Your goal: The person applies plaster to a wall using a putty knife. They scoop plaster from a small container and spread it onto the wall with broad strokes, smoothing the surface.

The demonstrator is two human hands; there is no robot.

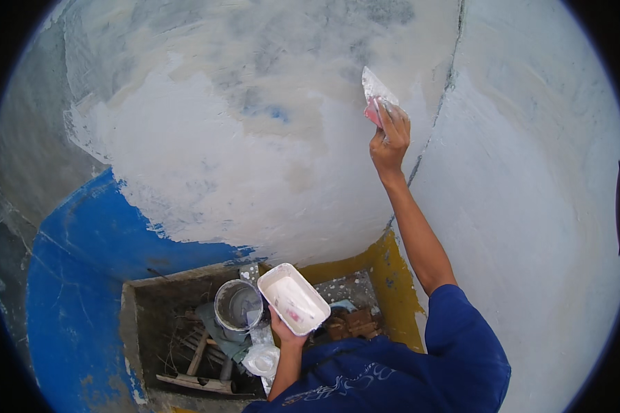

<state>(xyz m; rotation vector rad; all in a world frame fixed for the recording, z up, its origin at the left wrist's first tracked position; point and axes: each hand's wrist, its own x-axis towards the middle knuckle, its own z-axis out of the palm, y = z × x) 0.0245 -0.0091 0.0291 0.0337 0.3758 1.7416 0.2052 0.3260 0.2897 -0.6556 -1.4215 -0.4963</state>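
My right hand [391, 134] is raised against the wall with its fingers closed around a putty knife [375, 87]. The knife has a pink grip and a wide blade smeared with white putty, its tip angled up and left. Low in front of me, my left hand [287, 332] grips a white rectangular tub [314, 289] by its lower end. White putty coats the tub's inside, along with a small pink smear. Pale, patchy putty covers the wall [255, 172], with grey and a little blue showing through.
Below stands a concrete trough [129, 323] with wood pieces [196, 382] and a grey cloth. Beside the tub is a round bucket [240, 305], with a crumpled plastic bag [262, 360] below. Blue paint [89, 275] lies left, yellow [386, 268] right. A crack [434, 120] marks the wall corner.
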